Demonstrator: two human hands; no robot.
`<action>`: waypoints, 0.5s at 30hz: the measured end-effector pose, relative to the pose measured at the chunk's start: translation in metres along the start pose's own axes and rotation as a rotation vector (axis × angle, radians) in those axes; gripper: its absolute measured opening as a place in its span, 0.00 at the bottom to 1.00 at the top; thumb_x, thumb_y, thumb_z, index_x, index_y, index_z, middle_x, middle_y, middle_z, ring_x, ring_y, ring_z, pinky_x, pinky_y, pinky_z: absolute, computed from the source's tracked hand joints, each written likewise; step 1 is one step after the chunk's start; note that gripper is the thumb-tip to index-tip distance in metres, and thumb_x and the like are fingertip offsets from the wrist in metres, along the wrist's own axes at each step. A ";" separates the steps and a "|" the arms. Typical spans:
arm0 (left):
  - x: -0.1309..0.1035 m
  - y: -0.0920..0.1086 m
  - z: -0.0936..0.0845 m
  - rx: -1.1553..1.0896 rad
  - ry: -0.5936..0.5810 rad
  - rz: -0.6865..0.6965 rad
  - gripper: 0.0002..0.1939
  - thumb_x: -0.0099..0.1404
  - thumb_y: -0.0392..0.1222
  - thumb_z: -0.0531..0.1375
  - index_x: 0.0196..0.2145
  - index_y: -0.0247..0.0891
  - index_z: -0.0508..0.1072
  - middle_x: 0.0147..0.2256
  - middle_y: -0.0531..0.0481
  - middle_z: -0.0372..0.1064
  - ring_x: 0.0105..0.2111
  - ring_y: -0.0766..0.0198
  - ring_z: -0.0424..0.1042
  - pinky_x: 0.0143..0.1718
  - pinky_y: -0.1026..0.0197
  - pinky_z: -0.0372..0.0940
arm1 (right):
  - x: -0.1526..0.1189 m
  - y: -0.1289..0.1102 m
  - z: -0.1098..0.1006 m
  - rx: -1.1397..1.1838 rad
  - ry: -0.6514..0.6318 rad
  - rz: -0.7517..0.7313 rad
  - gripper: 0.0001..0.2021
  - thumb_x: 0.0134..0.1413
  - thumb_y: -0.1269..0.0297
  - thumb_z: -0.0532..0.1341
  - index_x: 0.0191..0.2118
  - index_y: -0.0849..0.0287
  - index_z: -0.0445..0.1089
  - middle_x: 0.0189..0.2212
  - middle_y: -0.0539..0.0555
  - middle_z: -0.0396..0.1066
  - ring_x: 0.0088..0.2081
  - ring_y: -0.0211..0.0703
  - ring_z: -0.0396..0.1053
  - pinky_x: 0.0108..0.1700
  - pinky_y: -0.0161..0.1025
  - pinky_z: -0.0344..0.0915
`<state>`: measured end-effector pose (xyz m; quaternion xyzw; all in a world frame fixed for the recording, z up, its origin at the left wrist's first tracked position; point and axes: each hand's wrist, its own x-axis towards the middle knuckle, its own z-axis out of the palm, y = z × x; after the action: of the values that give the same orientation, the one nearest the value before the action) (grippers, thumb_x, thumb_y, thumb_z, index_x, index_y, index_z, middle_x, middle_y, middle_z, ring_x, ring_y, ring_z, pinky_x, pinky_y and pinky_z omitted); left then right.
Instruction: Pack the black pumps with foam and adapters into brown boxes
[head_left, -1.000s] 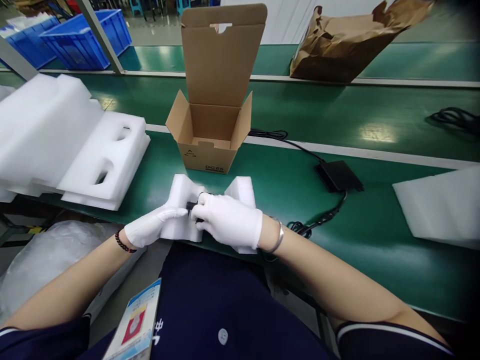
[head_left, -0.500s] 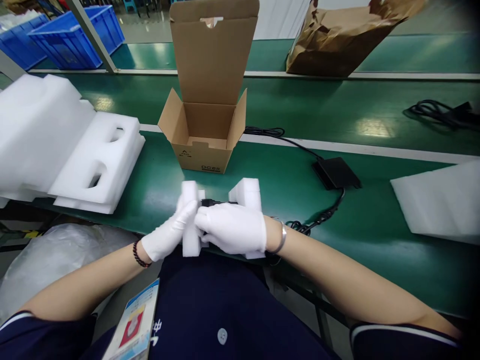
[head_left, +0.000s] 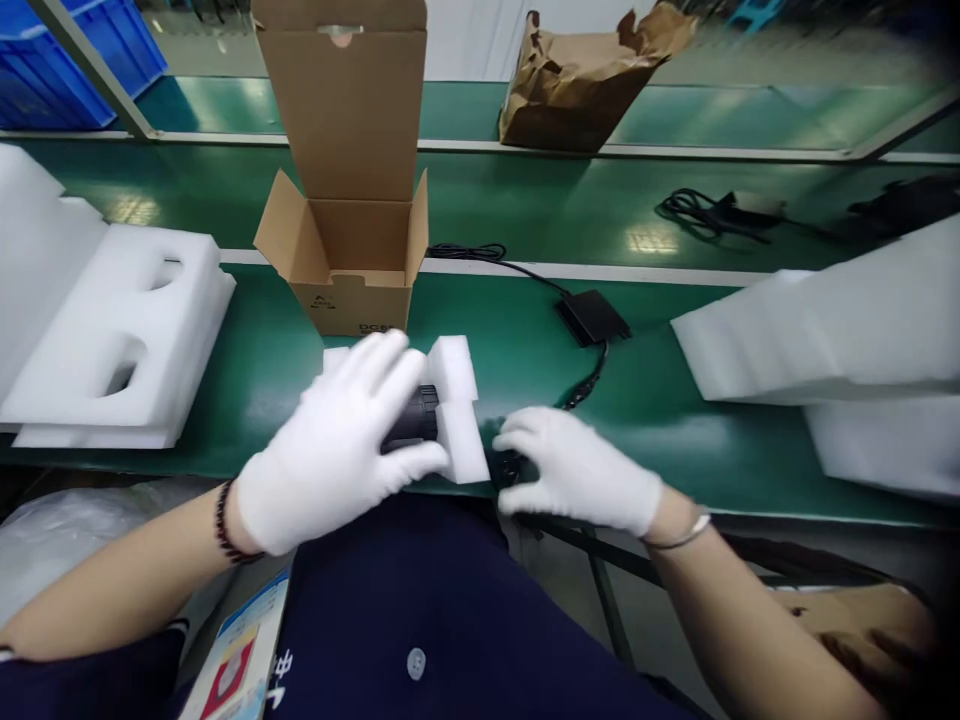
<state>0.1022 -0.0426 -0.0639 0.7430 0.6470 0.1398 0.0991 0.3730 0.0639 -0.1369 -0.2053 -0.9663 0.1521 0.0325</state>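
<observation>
My left hand (head_left: 345,440), in a white glove, lies over a black cylindrical device (head_left: 417,415) with its fingers spread. A white foam piece (head_left: 460,425) fits against the device's right end; more foam shows behind my fingers. To the right, my right hand (head_left: 574,468), also gloved, has its fingers curved around a dark cable bundle (head_left: 514,466) beside the foam; whether it grips the cable is unclear. That cable leads to a black power adapter (head_left: 594,317). An open cardboard box (head_left: 352,300) stands behind my left hand.
Stacked white foam (head_left: 112,330) sits at the left, and more foam (head_left: 832,330) at the right. A brown paper bag (head_left: 577,90) and a blue crate (head_left: 82,65) stand at the back. Another black cable (head_left: 694,212) lies on the green surface (head_left: 525,210).
The view has shifted right. My left hand has moved over the device, now lying between the foam pieces. My right hand has left the foam and reached the cable bundle.
</observation>
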 end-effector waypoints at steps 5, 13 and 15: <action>0.056 0.044 0.005 0.147 -0.330 0.102 0.32 0.54 0.60 0.66 0.47 0.35 0.67 0.49 0.37 0.68 0.43 0.46 0.72 0.39 0.50 0.69 | -0.059 0.009 0.039 -0.021 -0.203 0.288 0.08 0.55 0.60 0.64 0.33 0.61 0.71 0.28 0.57 0.72 0.33 0.50 0.71 0.42 0.49 0.66; 0.061 0.047 0.010 0.040 -0.458 -0.147 0.35 0.46 0.55 0.69 0.48 0.39 0.64 0.31 0.48 0.71 0.27 0.51 0.73 0.25 0.58 0.61 | 0.001 -0.015 -0.035 1.650 0.224 0.669 0.09 0.62 0.58 0.57 0.38 0.59 0.65 0.19 0.45 0.64 0.19 0.34 0.61 0.23 0.32 0.62; 0.063 0.036 0.009 -0.021 -0.403 -0.087 0.29 0.57 0.56 0.61 0.51 0.39 0.63 0.34 0.45 0.73 0.31 0.50 0.74 0.27 0.57 0.62 | 0.041 -0.016 -0.039 1.921 0.310 0.675 0.07 0.63 0.64 0.53 0.39 0.61 0.66 0.24 0.49 0.69 0.22 0.34 0.65 0.26 0.32 0.66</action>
<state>0.1466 0.0150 -0.0553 0.7263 0.6439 -0.0092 0.2403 0.3346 0.0774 -0.0946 -0.3709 -0.3141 0.8335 0.2629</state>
